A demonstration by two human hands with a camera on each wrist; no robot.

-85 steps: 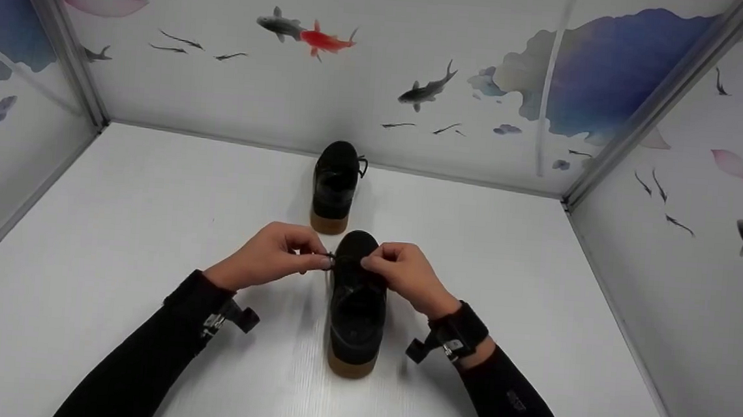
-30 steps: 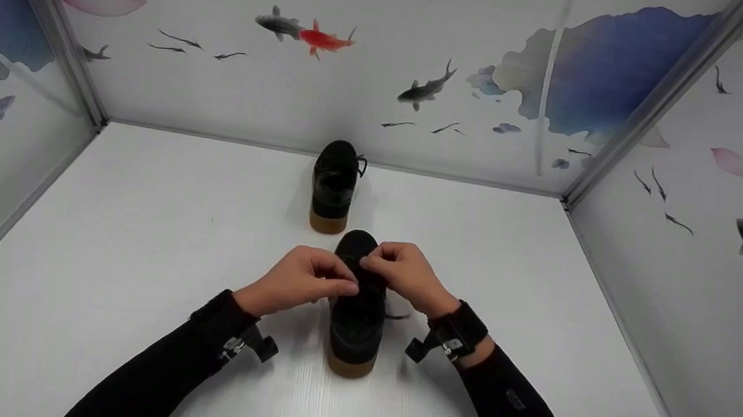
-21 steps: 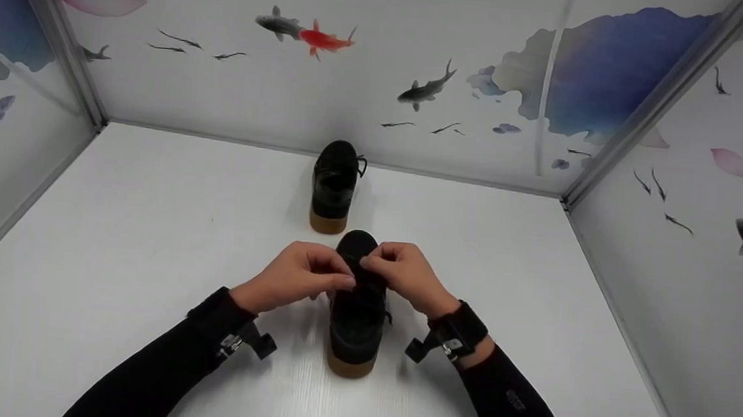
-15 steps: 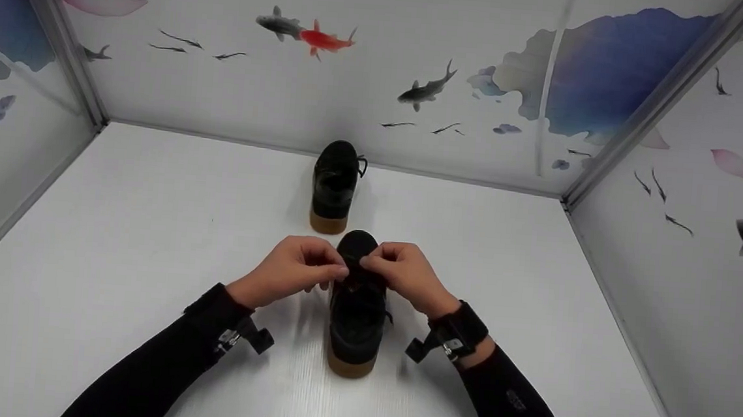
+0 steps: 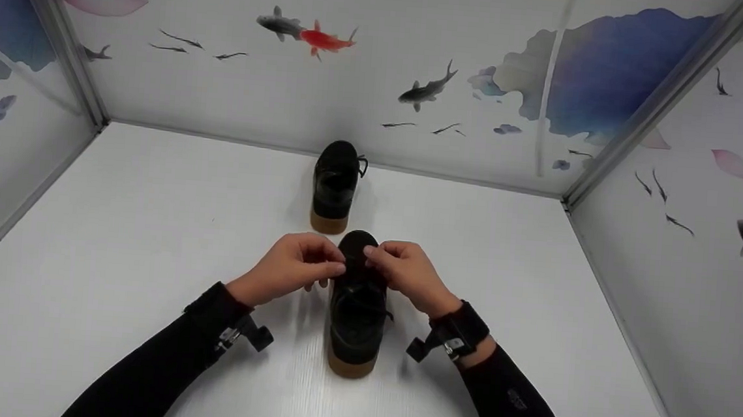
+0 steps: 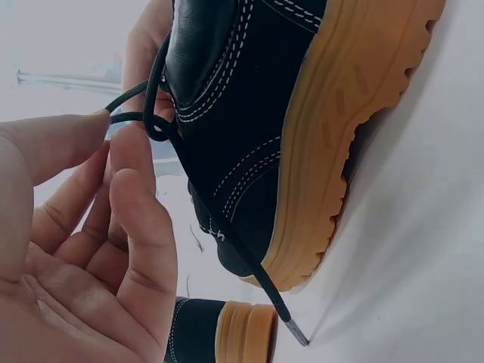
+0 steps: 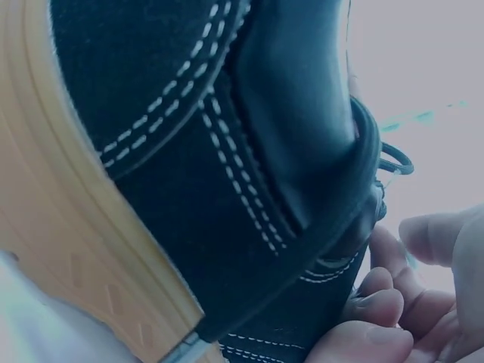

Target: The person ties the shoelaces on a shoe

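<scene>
A black shoe (image 5: 355,331) with a tan sole and white stitching stands on the white surface, toe pointing away. At its left side, my left hand (image 5: 292,265) pinches the black shoelace (image 6: 155,121) between thumb and index finger; a loop shows beside the fingertips. One lace end (image 6: 291,325) with a metal tip hangs down the shoe's side. My right hand (image 5: 409,273) is at the right of the laces, fingertips against the shoe's front part. In the right wrist view its thumb (image 7: 435,236) stands off the fingers, with no lace seen between them. Another lace end (image 7: 265,291) crosses the shoe's right side.
A second black shoe (image 5: 332,186) with a tan sole stands just beyond the first, its lace bow hanging at the right. White panels (image 5: 353,102) printed with fish and petals enclose the white surface (image 5: 216,191) at the back and sides.
My left hand moved from the shoe's left edge over its laces, then drew back left and slightly forward. My right hand stayed nearly in place, its thumb lifting a little just now.
</scene>
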